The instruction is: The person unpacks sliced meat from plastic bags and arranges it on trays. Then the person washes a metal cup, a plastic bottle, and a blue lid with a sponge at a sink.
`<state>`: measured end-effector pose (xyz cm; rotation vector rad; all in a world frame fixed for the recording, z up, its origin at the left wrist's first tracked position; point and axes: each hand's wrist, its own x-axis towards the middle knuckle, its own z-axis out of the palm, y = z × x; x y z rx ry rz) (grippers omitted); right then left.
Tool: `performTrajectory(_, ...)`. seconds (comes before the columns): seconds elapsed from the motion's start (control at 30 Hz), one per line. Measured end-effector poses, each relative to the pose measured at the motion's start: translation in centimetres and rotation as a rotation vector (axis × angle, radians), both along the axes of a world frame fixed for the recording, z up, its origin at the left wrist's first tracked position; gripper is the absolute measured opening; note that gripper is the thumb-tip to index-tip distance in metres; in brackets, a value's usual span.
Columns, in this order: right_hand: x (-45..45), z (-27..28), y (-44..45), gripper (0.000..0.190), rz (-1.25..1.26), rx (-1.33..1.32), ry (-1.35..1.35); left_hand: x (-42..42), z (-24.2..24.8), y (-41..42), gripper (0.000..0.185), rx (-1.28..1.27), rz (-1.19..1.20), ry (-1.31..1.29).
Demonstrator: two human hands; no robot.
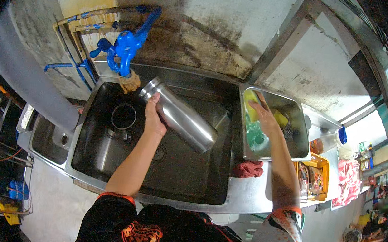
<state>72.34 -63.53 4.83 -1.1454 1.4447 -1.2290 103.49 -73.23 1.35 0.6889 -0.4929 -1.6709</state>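
Note:
My left hand (pixel 155 114) grips a tall stainless-steel canister (pixel 187 120) near its stepped neck. The canister is tilted over the large steel sink (pixel 193 189), neck toward the upper left. To the right, my right hand (pixel 268 118) reaches into a rectangular steel basin (pixel 272 155) and holds a yellow sponge (pixel 252 106). Green, foamy liquid (pixel 256 137) lies at the basin's left side. A second yellow piece (pixel 280 119) is partly hidden behind the hand. On the sink's left floor stands a round-rimmed metal vessel (pixel 122 127).
A blue tap (pixel 126 50) with cloth (pixel 130 82) around its spout hangs above the sink's back left. A red cloth (pixel 247 169) lies below the basin. Rightward are a plastic bottle (pixel 324 143) and an orange crate (pixel 322 175) of packets. A grey pipe (pixel 33 77) crosses the left.

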Motion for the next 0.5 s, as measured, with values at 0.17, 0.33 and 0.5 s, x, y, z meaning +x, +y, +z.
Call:
performTrajectory(0.17,17.6,-1.9,-1.5,0.051,0.02,-0.42,1.023,-0.8,-3.6,0.1,0.041,-0.045,-0.187,0.025)
performTrajectory(0.33,22.6,-1.9,-6.6,0.055,-0.012,-0.338,0.875,-1.7,-6.2,2.0,0.046,0.029,-0.306,0.154)
performTrajectory(0.5,21.5,-2.7,-2.9,0.061,0.2,-0.317,1.217,1.7,-4.9,0.9,0.056,0.036,-0.271,0.04)
